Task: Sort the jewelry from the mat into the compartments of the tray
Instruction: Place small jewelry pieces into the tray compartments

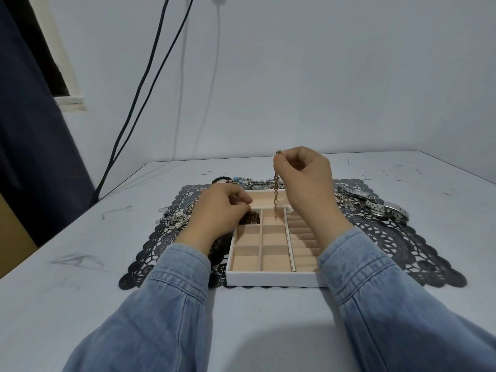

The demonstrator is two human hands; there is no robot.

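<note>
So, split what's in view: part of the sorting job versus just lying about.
Job: gold chain in right hand, dark piece in left hand, tray, lace mat, watches, pearl tangle.
Lying about: wall cables, dark curtain.

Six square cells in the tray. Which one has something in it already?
The far-left cell, at the left hand: a dark piece lies in it. The rest show lining; the chain hangs over its neighbour.

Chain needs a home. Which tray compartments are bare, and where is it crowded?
Bare: the square compartments between the tray's near wall and the dark piece under the left hand. Crowded: mat edges, heaped with jewelry and watches.
</note>
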